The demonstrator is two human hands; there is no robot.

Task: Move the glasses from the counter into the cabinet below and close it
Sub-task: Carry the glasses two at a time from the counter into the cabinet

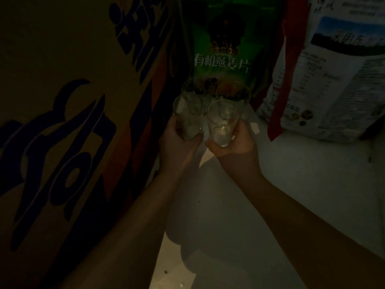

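Both bare forearms reach forward from the lower edge of the view into a dim, shadowed space, over a pale cabinet floor [302, 184] that carries a few dark specks and the soft shadow of the arms. At the end of the left arm, the left hand [177, 142] is wrapped around the lower part of a clear glass [188, 117], fingers curled under its base, the tumbler tilted a little away from the camera. Just beside it, the right hand [235, 143] grips a second clear glass [223, 122] the same way, thumb across the near side of the base. The two held tumblers sit close together, nearly touching at their rims, and whether their bases rest on the floor or hang just above it cannot be told in this light. Right behind them stand two more glasses, a rear left glass [194, 87] and a rear right glass [234, 91], upright on the floor and close against the held pair. A small pale scrap [255, 128] lies on the floor just right of the right hand. Along the left side runs a large brown cardboard box [62, 122] printed with big dark blue characters. Farther back, directly behind the glasses, a green oat bag [225, 44] stands upright with white lettering. To the right leans a white printed sack [333, 84] with a red strip [279, 113] hanging down its near edge.
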